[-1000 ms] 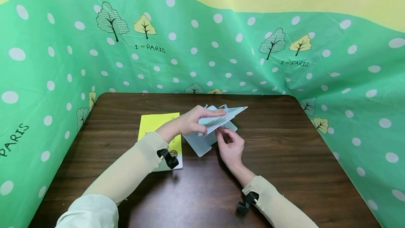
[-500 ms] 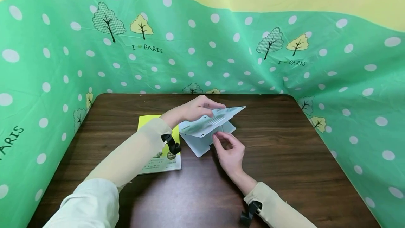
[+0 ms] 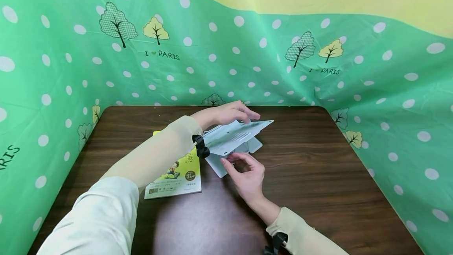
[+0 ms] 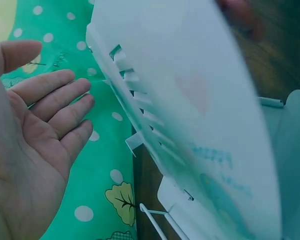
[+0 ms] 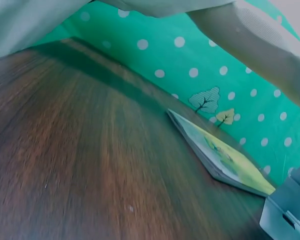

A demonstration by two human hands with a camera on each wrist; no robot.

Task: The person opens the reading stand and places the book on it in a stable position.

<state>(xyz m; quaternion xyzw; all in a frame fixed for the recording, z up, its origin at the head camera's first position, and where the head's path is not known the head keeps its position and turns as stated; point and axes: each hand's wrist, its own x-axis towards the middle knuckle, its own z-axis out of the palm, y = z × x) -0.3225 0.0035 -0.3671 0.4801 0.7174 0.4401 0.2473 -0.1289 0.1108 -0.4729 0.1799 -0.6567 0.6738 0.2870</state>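
Pale blue stand sits on the desk, just about mid-view from the head camera, its panel lifted at a slant above the flat base. Left hand is at twelve o'clock of the stand, over the panel's far edge; left grip released, palm and fingers spread loose beside the panel in the left wrist view. Right hand at five o'clock, fingers bent, thumb and forefinger close together at the panel's near edge; can't tell whether the right grip pinches the stand or just touches it. Row of slots along one panel edge in the left wrist view, plus faint red and blue-green marks on the panel's face. Yellow book lies flat at eight o'clock of the stand, partly under the left sleeve in the head view; small figure printed on its cover, white strip along the near side. Black strap on the left wrist, black band on the right one, cut by the six o'clock edge. Green cloth with white dots, trees and PARIS lettering hangs behind, from nine o'clock round to three, yellow at the top.
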